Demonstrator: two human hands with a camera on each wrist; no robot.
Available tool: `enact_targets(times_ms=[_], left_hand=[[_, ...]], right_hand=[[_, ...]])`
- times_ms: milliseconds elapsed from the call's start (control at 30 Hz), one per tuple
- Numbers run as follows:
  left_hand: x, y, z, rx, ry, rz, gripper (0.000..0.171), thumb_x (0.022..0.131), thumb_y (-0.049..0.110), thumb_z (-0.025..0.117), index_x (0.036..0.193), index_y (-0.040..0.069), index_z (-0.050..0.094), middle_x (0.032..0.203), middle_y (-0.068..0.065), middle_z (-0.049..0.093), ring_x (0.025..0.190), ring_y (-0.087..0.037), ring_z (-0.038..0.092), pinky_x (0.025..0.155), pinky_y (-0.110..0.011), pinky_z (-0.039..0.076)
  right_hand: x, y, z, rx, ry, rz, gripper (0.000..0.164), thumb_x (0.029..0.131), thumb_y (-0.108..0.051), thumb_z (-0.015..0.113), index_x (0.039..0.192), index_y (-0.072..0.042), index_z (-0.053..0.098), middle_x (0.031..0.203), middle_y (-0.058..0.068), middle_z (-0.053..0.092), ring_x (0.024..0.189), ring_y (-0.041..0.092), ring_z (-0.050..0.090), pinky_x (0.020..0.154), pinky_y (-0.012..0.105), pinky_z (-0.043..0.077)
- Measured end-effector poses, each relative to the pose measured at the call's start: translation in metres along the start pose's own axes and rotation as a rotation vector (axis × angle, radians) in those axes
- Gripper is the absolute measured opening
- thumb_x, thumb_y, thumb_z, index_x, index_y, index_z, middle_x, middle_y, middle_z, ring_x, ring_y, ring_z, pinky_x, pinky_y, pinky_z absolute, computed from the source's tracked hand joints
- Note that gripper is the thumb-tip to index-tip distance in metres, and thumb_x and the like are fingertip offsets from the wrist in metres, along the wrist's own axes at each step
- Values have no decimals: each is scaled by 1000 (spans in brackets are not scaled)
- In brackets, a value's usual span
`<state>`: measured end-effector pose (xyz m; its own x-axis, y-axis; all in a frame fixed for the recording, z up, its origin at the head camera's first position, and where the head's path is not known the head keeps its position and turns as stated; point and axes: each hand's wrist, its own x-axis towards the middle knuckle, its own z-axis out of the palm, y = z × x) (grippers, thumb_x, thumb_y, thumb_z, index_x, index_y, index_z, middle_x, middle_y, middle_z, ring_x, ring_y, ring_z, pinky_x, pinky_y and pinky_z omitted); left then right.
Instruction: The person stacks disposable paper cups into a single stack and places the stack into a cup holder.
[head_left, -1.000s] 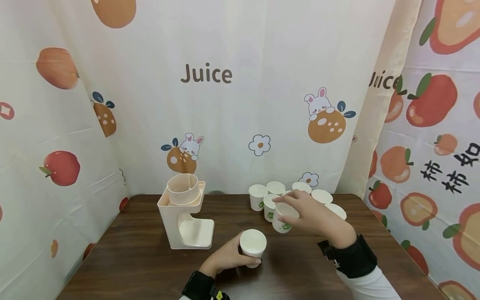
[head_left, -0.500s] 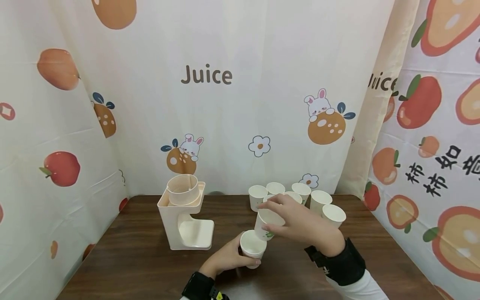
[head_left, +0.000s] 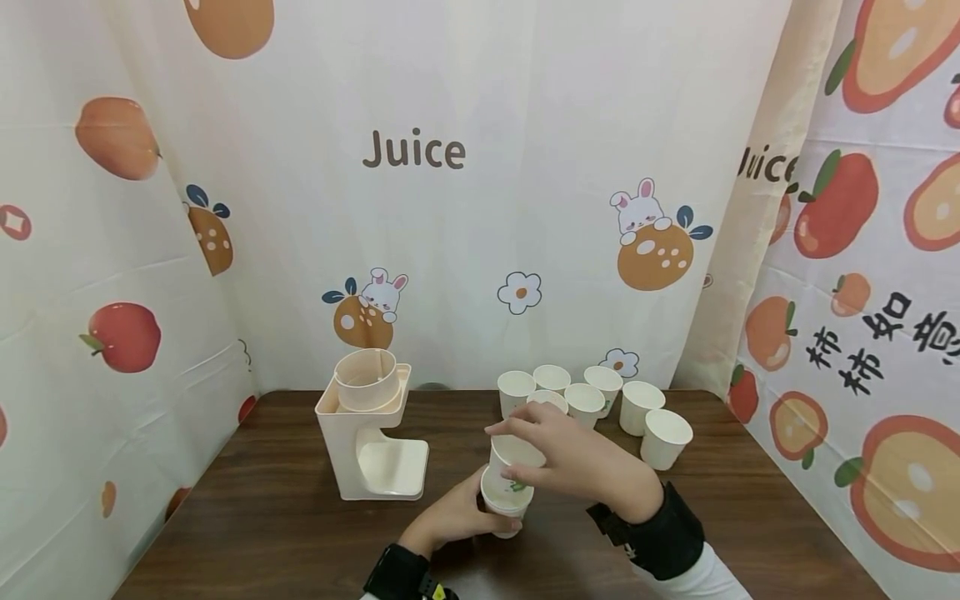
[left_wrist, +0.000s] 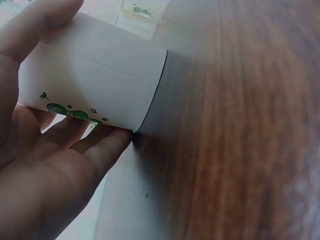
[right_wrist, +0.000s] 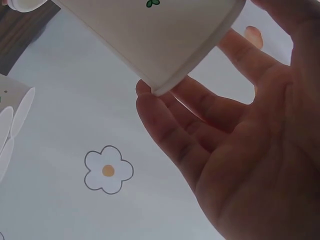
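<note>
My left hand (head_left: 453, 515) grips a white paper cup (head_left: 506, 505) near the front middle of the table. In the left wrist view, fingers and thumb wrap that cup's wall, which bears a green print, and its base is right at the wooden surface. Over its mouth, my right hand (head_left: 573, 467) holds a second paper cup (head_left: 516, 452) by the rim. The lower part of this upper cup overlaps the opening of the lower one. In the right wrist view, fingertips touch the rim of the held cup (right_wrist: 160, 40).
Several more paper cups (head_left: 585, 402) stand in a loose group at the back right of the brown table (head_left: 262, 517). A cream-coloured machine (head_left: 363, 433) with a round top opening stands at the left. Fruit-patterned curtains (head_left: 450, 225) hang behind and beside the table.
My right hand has moved left and slightly down with its cup, from beside the cup group to over the cup in my left hand. The left hand has stayed put.
</note>
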<state>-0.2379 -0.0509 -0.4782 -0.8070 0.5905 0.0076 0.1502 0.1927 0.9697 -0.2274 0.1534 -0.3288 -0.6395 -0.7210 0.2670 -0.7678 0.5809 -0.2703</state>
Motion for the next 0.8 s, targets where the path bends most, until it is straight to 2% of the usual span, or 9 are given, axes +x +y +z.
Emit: enact_targets(times_ms=[333,567,800], left_hand=[[2,-6,-1,6,6,-7,68,79,30,74,135,28,36,120,3,56,107,-14,52,93,-48,39],[2,-7,-1,-2,7,1,68,78,30,74,135,30,35,121,2,55,106,-15,52,92,-46,40],[3,-7,-1,-5,7,-5,69,78,29,74,135,29,35,122,2,53,106,-15,52,93,-45,40]], right_hand=[[0,0,6,20,-64,25,41,87,-44,62,127,-36,53,122,-5,52,106,11,45,83,35,48],[1,2,13,9,-61,-5,41,87,-41,63,126,-34,54,116,-4,54,101,10,47,80,33,48],[2,9,26,40,-84,-31,40,88,-43,62,125,-31,56,116,-3,54,104,11,48,84,34,48]])
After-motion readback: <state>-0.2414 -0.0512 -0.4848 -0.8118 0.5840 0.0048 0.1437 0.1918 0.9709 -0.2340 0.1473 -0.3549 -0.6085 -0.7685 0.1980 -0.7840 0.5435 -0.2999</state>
